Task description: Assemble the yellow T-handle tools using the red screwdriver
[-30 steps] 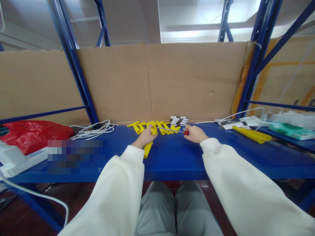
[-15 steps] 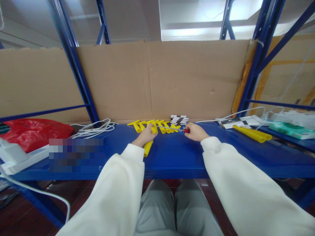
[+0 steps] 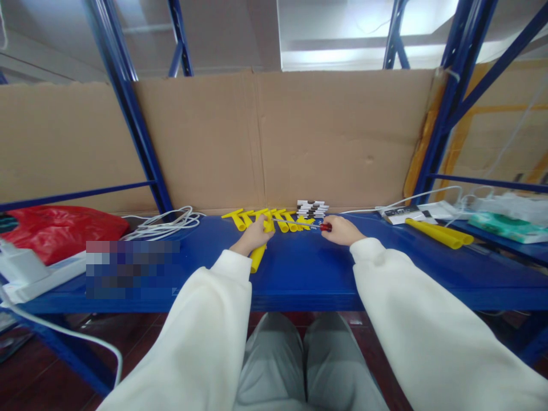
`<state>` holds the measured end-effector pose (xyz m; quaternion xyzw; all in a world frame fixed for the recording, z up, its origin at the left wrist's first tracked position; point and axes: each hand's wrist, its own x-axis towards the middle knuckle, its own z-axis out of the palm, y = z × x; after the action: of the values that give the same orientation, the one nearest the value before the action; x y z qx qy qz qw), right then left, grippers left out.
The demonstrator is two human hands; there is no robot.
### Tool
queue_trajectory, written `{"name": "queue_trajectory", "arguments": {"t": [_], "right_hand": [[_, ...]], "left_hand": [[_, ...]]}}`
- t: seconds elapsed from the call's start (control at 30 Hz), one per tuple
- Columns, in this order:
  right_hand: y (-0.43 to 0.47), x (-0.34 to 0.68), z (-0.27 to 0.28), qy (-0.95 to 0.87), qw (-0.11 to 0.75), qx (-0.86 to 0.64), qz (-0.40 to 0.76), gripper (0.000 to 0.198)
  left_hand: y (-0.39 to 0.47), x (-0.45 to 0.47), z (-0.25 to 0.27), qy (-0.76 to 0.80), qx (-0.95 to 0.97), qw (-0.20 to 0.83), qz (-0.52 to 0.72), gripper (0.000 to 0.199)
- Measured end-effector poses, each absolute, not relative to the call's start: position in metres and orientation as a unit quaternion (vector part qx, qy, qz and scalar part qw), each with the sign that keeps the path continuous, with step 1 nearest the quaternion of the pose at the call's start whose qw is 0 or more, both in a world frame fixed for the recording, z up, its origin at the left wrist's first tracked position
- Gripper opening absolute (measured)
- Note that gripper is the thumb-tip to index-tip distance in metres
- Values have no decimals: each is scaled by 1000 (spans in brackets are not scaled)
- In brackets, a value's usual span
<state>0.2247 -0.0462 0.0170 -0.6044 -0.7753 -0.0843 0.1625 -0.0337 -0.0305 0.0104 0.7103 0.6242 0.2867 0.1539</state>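
Note:
My left hand (image 3: 256, 233) is closed around a yellow T-shaped plastic part (image 3: 257, 260), whose tube slants down toward me. A screwdriver (image 3: 326, 227) with a red handle is gripped in my right hand (image 3: 342, 230). Its metal shaft runs left, and the tip meets the upper end of the held part; my fingers hide the exact contact. Behind my hands, several similar yellow T-shaped parts (image 3: 236, 220) lie in a row along the cardboard. Small yellow pieces (image 3: 305, 221) lie just left of my right hand, below a stack of black-and-white boxes (image 3: 312, 209).
The blue table (image 3: 308, 274) is backed by a cardboard sheet (image 3: 342, 137). Two yellow tubes (image 3: 434, 232) lie on the right by a flat box (image 3: 400, 214). On the left are coiled white cables (image 3: 171, 222), a red plastic bag (image 3: 72, 228) and a white power strip (image 3: 51, 279).
The red screwdriver handle looks slightly turned and shows a little more in my right hand. My left hand and the yellow part have stayed in place.

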Motion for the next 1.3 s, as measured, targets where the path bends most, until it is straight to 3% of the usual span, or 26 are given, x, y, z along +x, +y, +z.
{"name": "queue_trajectory", "arguments": {"t": [0.37,0.63,0.97,1.3], "right_hand": [[-43,227,12,-766,189,-613,-42,17],[-42,228,12,-779,170,-599,-75,6],[-37,229,7,-788,210,-578,-2,8],[-42,227,10,-757,182,-626,-48,8]], "left_hand": [[-33,-33,11,622,707,183,282,52],[-27,-36,7,621,715,163,277,50],[-27,-36,8,627,715,154,270,52],[-32,-34,11,625,707,170,282,50]]}}
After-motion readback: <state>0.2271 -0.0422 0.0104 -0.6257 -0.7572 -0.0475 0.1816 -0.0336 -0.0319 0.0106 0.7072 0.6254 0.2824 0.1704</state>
